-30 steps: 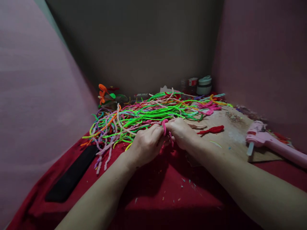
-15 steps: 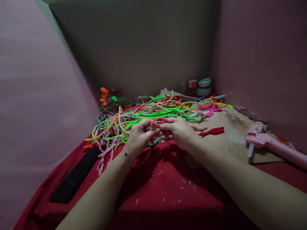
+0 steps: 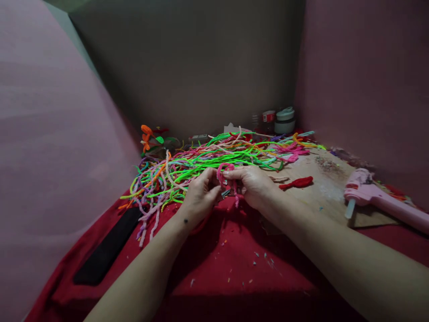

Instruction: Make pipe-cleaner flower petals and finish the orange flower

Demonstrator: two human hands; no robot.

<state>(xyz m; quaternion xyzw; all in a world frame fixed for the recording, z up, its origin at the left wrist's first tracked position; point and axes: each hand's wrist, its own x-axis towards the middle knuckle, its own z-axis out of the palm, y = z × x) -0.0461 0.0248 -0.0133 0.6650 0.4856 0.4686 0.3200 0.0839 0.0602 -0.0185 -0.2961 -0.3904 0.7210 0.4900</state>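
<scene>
A pink pipe cleaner (image 3: pixel 237 199), bent into loops with a tail hanging down, is between my two hands above the red cloth. My right hand (image 3: pixel 253 181) pinches its upper loop between thumb and finger. On the other side, my left hand (image 3: pixel 203 190) has its thumb and fingers closed at the loop's left edge. Just below the fingers, partly hidden, a greyish tool (image 3: pixel 226 193) shows. Behind both hands spreads a large pile of pipe cleaners (image 3: pixel 217 158) in green, pink, orange and purple.
A pink glue gun (image 3: pixel 372 197) lies on the cardboard (image 3: pixel 330 190) at the right, near a twisted red pipe-cleaner piece (image 3: pixel 298 182). A black strip (image 3: pixel 107 248) rests on the red cloth (image 3: pixel 241 268) at the left. An orange pipe-cleaner flower (image 3: pixel 145 136) and a lidded container (image 3: pixel 284 120) stand behind.
The pink loop has turned more upright and its tail hangs more visibly. My left hand has shifted slightly right and down; my right hand has moved a little right.
</scene>
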